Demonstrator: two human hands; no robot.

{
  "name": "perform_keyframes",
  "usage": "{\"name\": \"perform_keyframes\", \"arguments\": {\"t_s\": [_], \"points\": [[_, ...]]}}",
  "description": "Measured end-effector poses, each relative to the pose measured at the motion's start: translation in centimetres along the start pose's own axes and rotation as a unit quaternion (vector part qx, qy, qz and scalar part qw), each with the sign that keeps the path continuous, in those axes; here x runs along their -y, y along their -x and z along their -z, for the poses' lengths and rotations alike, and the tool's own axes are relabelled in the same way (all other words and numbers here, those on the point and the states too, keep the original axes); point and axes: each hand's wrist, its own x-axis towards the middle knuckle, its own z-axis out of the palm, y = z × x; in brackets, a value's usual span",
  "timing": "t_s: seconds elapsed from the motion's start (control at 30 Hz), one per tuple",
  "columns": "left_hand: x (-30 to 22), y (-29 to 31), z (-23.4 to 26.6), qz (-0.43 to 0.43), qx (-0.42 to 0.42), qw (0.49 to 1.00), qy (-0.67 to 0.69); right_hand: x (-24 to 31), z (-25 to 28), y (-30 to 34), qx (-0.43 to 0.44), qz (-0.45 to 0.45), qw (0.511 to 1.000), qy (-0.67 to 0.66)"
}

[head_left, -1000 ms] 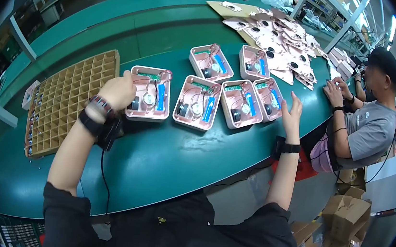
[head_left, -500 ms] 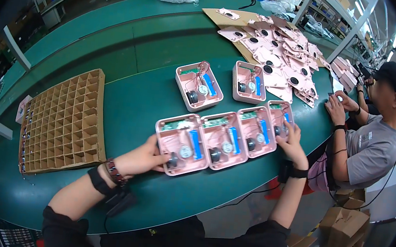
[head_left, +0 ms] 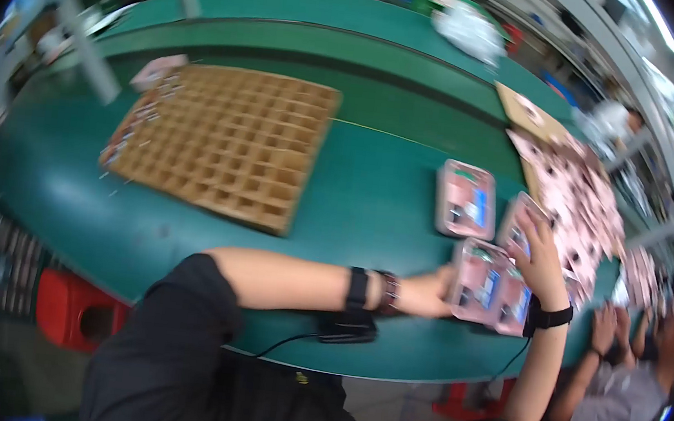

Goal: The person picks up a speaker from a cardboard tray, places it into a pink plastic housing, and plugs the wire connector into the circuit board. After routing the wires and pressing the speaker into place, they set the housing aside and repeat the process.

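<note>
Several open pink plastic housings, with blue batteries and green circuit boards inside, sit on the green workbench. My left hand (head_left: 429, 293) grips the left side of a near housing (head_left: 477, 284); its fingertips are partly hidden. Another near housing (head_left: 514, 307) stands against that one on the right. My right hand (head_left: 539, 260) reaches over the far right housing (head_left: 511, 227), fingers stretched out and blurred. Whether they touch it I cannot tell. A further housing (head_left: 467, 198) stands apart at the far left of the group.
A cardboard divider tray (head_left: 221, 145) with many cells lies on the bench at left, small parts along its left edge. Pink panels (head_left: 572, 202) are heaped at right. A co-worker (head_left: 620, 413) sits at right. A red stool (head_left: 68, 310) is at lower left.
My view has swung left, so the bench contents appear farther right. My right hand has left the right end of the near row and moved over a far housing. My left hand stays at the row.
</note>
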Motion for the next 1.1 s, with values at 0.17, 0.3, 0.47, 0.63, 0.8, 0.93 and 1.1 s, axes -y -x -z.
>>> {"name": "perform_keyframes", "arguments": {"t_s": [0.17,0.3,0.47,0.63,0.8,0.93,1.1], "points": [[-7.4,6.0,3.4,-0.028,0.221,0.965,-0.138,6.2,-2.6,-6.1,0.091,0.234,0.963,0.096],[-10.0,16.5,10.8,-0.089,0.141,0.981,-0.102,6.4,-3.0,-8.6,0.122,0.21,0.97,0.023],[-14.0,25.6,27.6,0.085,-0.157,0.924,-0.338,5.2,-1.3,-5.4,0.11,0.111,0.98,0.119],[-7.3,33.3,53.9,0.338,-0.216,0.585,-0.704,23.9,5.8,-5.7,-0.042,0.269,0.962,0.034],[1.7,37.2,62.6,0.327,-0.099,0.632,-0.695,35.1,9.9,-9.7,-0.256,0.433,0.837,-0.214],[5.9,36.1,63.0,0.184,-0.147,0.697,-0.678,37.6,9.9,-9.9,-0.26,0.419,0.847,-0.2],[-3.0,36.6,58.3,0.157,-0.211,0.559,-0.786,39.5,9.8,-12.3,-0.299,0.49,0.797,-0.185]]}}
